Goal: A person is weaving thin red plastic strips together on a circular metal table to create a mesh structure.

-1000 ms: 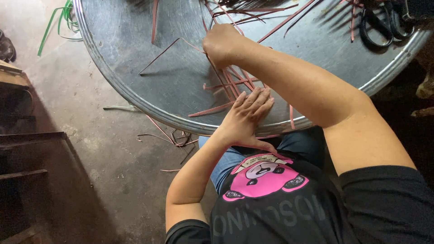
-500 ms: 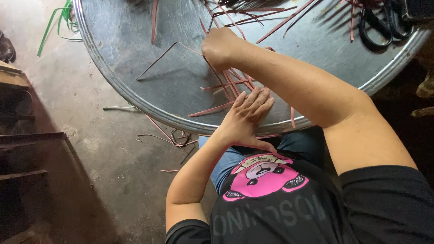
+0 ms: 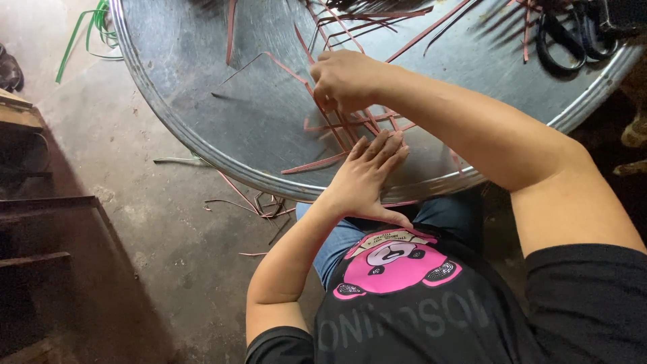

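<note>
My left hand lies flat, palm down, on a patch of crossed reddish-brown strips near the front rim of a round metal table top. Its fingers are stretched out and press the strips onto the metal. My right hand reaches over it from the right, fingers curled and pinched on one thin reddish strip that runs off to the left across the table. More loose strips fan out behind the right hand.
Black scissors lie at the table's far right. Strip scraps litter the concrete floor under the rim, and a green strip lies at top left. Dark wooden furniture stands along the left.
My right hand has shifted slightly while gripping the strip, and the strip's free end on the left has swung a little. My left hand stays pressed flat in place.
</note>
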